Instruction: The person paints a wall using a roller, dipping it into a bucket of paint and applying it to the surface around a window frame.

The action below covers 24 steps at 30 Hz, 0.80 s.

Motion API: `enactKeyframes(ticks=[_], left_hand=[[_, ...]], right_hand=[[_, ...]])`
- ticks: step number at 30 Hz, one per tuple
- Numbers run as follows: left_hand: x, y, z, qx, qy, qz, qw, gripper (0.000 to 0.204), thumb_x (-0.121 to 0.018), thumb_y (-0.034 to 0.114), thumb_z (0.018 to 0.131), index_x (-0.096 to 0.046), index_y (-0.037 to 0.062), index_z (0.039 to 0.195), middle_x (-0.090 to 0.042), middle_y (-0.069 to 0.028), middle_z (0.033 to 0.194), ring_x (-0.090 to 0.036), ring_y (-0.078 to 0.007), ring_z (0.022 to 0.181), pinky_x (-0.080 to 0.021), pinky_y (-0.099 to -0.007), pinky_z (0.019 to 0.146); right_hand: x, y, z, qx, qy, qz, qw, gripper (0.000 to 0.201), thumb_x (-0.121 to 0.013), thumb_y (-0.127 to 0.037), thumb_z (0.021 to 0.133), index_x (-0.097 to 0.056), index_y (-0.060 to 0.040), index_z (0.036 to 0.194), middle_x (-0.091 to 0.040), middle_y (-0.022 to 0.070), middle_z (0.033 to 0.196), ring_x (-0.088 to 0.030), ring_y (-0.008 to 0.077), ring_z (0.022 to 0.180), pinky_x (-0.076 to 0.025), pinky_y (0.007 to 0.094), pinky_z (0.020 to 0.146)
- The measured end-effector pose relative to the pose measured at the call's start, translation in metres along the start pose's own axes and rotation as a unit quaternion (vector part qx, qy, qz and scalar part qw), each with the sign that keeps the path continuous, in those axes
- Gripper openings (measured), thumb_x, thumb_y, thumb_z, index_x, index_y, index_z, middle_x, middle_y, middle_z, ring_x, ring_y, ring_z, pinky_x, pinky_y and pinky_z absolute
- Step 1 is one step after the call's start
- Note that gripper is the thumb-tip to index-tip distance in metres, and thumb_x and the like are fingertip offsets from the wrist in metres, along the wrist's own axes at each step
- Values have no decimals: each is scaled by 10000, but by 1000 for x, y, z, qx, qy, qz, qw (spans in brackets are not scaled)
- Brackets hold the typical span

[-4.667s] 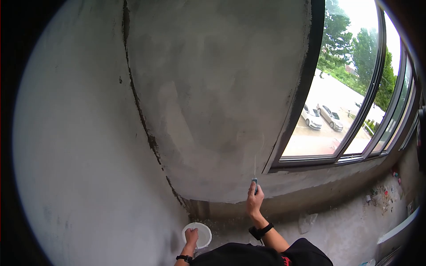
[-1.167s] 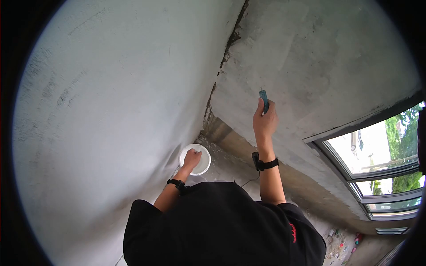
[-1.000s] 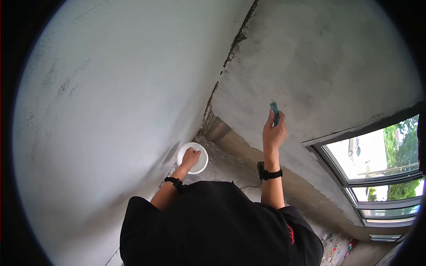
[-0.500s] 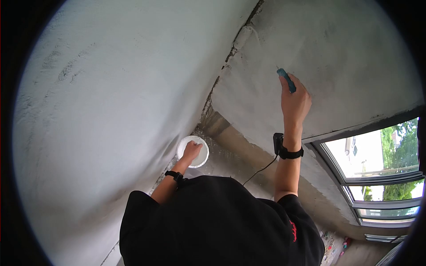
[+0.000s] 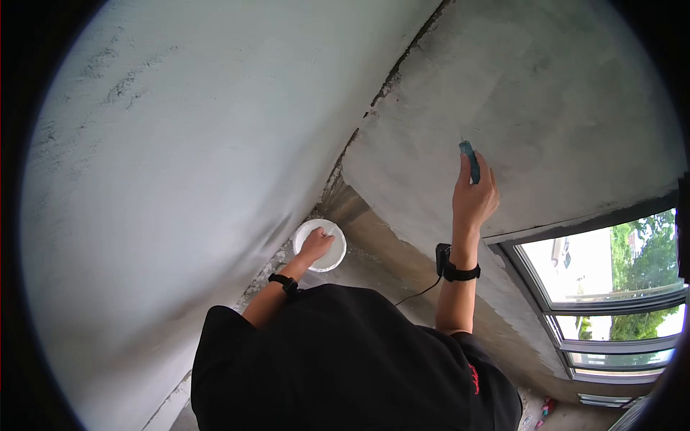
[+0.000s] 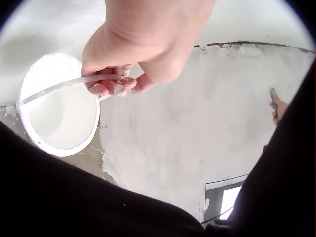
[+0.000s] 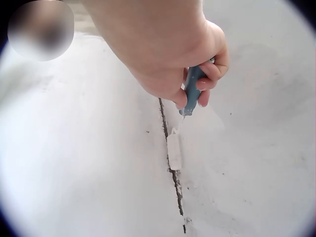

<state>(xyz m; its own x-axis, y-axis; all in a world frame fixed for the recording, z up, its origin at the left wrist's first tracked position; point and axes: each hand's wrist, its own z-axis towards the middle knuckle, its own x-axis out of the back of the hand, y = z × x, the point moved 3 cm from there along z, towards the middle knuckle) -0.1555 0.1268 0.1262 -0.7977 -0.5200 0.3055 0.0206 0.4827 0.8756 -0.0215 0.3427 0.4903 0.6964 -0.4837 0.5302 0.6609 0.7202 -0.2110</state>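
Note:
My right hand (image 5: 474, 200) grips the blue handle (image 5: 469, 161) of a small paint roller in front of the grey wall. In the right wrist view a thin wire runs from that handle to the white roller sleeve (image 7: 175, 149), which overlaps the dark crack (image 7: 179, 197) along the wall corner. My left hand (image 5: 316, 244) holds a white bucket (image 5: 342, 257) low down at the corner. Its fingers curl round the bucket's thin white bail (image 6: 59, 88) in the left wrist view. Pale, whitish material shows inside the bucket.
A smooth pale wall (image 5: 187, 165) rises on the left and meets the rougher grey wall (image 5: 575, 122) at the cracked corner. A dark-framed window (image 5: 604, 266) is at the right. A cable (image 5: 420, 293) hangs from the right wrist camera.
The view has turned from the window wall toward the corner. The roller has moved from beside the window to the corner crack, and lately the right hand dropped slightly. The left hand keeps the bucket.

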Motion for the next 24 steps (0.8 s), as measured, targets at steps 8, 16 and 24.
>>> enactKeyframes(ticks=[8, 16, 24], left_hand=[[5, 11, -6, -19, 33, 82, 996, 346, -596, 322, 805, -571, -23, 808, -635, -239, 799, -624, -401, 802, -467, -459, 696], [18, 10, -9, -27, 79, 64, 994, 337, -589, 312, 807, -553, -21, 773, -627, -244, 774, -615, -423, 793, -464, -481, 688], [18, 16, -12, -32, 85, 71, 993, 327, -594, 298, 798, -573, -28, 793, -633, -250, 806, -612, -429, 807, -469, -479, 700]], right_hand=[[-17, -1, -2, 11, 6, 0, 1000, 245, -647, -309, 884, -683, -77, 955, -671, 78, 799, -657, 272, 672, -490, 336, 546], [4, 10, -30, -14, 33, 40, 999, 221, -658, -242, 890, -635, -26, 927, -654, 87, 771, -637, 271, 617, -480, 313, 511], [5, -10, 10, -11, 94, 45, 994, 231, -668, -254, 883, -643, -28, 931, -672, 86, 797, -654, 245, 637, -490, 293, 531]])
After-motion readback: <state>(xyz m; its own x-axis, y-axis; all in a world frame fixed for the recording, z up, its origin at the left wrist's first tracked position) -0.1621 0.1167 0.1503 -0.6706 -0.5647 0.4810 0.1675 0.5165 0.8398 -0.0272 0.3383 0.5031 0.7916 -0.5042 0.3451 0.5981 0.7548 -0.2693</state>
